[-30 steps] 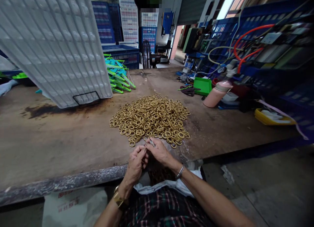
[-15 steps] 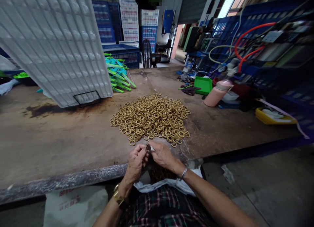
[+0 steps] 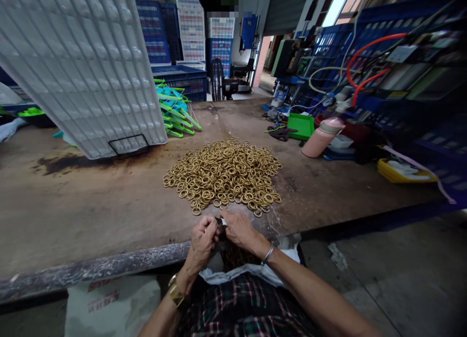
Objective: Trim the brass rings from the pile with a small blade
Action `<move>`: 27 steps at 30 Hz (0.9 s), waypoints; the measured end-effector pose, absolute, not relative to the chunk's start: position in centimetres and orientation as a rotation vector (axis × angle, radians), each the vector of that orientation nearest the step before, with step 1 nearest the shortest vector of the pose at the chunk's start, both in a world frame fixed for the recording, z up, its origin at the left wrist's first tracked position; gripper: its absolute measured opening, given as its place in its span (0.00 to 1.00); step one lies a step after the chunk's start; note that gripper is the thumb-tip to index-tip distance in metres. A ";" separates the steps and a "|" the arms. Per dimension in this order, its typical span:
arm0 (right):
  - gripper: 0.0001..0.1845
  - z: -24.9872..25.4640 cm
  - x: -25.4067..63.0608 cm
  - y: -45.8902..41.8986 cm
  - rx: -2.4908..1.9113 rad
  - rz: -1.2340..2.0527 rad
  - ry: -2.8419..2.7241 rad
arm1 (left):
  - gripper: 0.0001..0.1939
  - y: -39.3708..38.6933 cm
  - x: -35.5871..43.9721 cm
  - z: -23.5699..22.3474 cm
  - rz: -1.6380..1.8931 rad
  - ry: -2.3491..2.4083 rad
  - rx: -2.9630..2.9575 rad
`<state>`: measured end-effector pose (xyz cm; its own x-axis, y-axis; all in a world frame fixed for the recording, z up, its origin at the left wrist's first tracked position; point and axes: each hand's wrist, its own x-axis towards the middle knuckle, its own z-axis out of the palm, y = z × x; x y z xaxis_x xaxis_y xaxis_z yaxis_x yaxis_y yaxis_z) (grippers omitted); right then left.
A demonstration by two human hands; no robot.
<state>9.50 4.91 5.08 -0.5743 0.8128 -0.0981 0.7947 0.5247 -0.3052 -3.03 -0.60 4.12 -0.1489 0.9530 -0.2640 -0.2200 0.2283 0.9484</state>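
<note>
A heap of brass-coloured rings (image 3: 226,171) lies on the table in front of my hands. My left hand (image 3: 203,239) is closed in a pinch near the table's front edge; a hint of gold shows at the fingertips, apparently one ring, mostly hidden. Close against it, my right hand (image 3: 242,232) grips a small dark tool with a white-wrapped part (image 3: 223,221); its exact kind is too small to tell. Below both hands, a white bag (image 3: 251,270) lies open on my lap, with dark rings (image 3: 233,259) visible inside.
A ribbed whitish plastic panel (image 3: 87,74) leans on a wire stand at left, beside green-and-teal frames (image 3: 177,108). On the right are a pink bottle (image 3: 321,140), a green tray (image 3: 301,125) and a yellow tray (image 3: 403,171). Crates (image 3: 189,30) are stacked behind.
The fingers of my left hand have curled in more, and the tool in my right hand has shifted slightly against them. The heap looks the same.
</note>
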 end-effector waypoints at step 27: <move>0.07 4.0 8.4 8.3 -1.434 0.692 -2.246 | 0.16 0.0 -4.5 4.6 1.335 0.793 0.049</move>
<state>8.36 8.26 3.96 -0.4033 0.9133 0.0568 0.7229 0.3560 -0.5922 -4.52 -0.03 4.55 0.0184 0.8750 -0.4838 -0.8433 0.2735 0.4626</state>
